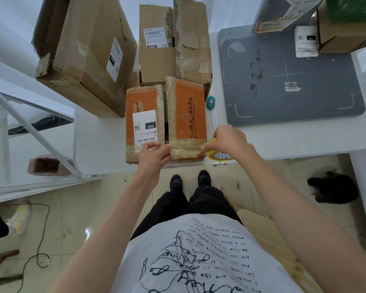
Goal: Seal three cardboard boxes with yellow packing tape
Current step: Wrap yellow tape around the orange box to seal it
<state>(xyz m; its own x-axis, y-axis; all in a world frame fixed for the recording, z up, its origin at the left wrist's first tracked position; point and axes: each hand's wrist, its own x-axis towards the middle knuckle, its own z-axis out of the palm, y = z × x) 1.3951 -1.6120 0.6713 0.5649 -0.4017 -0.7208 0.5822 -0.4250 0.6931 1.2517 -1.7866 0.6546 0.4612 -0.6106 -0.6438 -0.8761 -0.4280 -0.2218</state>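
"At six o'clock on the white table (pixel 101 144), right at its near edge, sits the orange box (pixel 167 121) the person is working on. What are the hands doing?"

"The left hand (pixel 154 154) pinches the free end of the tape strip (pixel 186 145) against the box's near edge. The right hand (pixel 228 141) grips the yellow tape roll (pixel 218 155) at the box's four o'clock corner, fingers curled round it, the strip stretched between the two."

"What could spoil it?"

"Likely the strip wandering. It runs crosswise near the edge, and the centre seam gapes open between the flaps; uneven tension could wrinkle the tape or let it fold on itself. The box also sits at the table's lip, so a hard pull might drag it off."

"And the box itself?"

"Worn: old tape residue, torn orange print, a white label at nine o'clock. Two plain boxes, the large box (pixel 87 51) and the middle box (pixel 173 45), wait at eleven and twelve o'clock."
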